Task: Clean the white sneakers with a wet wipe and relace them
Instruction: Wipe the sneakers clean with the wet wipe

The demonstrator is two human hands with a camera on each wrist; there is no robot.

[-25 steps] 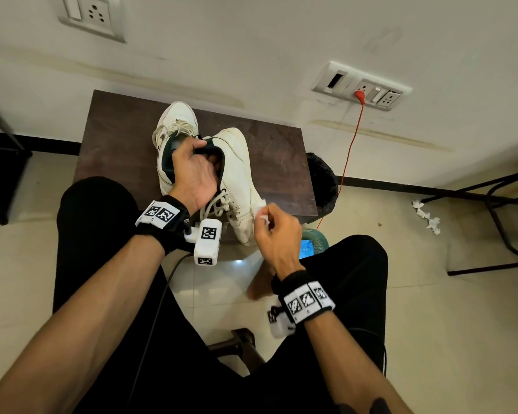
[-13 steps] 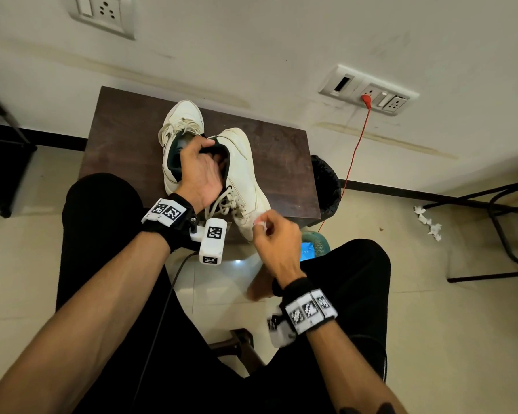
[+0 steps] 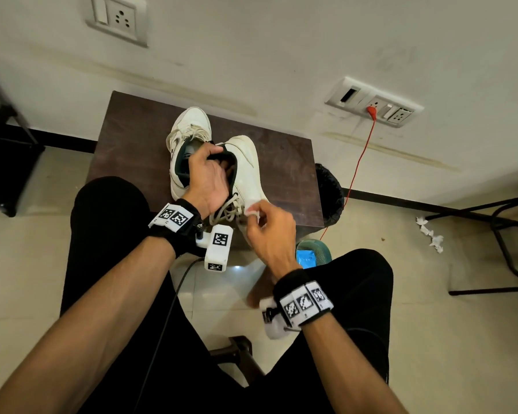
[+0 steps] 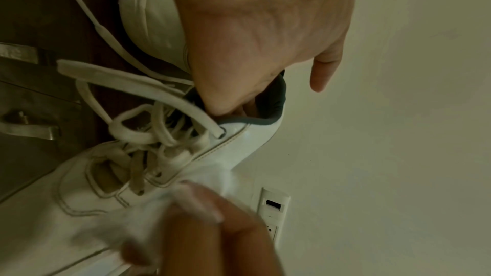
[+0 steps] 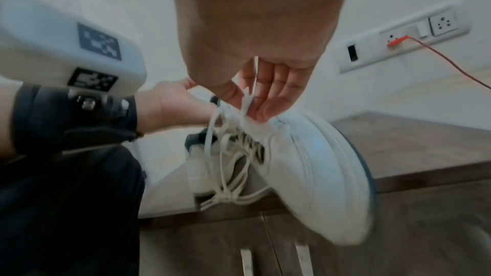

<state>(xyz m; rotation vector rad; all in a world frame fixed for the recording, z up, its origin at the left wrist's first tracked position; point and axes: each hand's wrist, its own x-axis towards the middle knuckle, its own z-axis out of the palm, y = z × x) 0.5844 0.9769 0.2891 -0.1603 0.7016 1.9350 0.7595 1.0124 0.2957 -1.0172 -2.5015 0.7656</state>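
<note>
Held sneaker lifted and tilted on its side over the near edge of the dark table, toe down toward the person, heel and dark collar up and away, long axis running from the far middle of the table to its near edge. Loose laces hanging out of the eyelets on the side facing the person. Left hand plunged into the collar, fingers curled inside the opening and thumb over the rim, gripping the shoe from above. Right hand just off the near edge, right of the laces, thumb and fingertips pinching a small white wet wipe against the upper beside the eyelets; in the right wrist view the wipe squeezed between thumb and fingers, touching the shoe. Probably mid-wipe on the side panel, relacing not yet begun. Next stroke likely along the long axis, from eyelets toward toe, that is, toward the right hand, the nearer one to the uncleaned front. Second sneaker resting flat behind and left, toward the far edge, touching or nearly touching the held one. Black bin beyond the right edge, blue packet on the floor below, crumpled white scraps well apart to the right.
</note>
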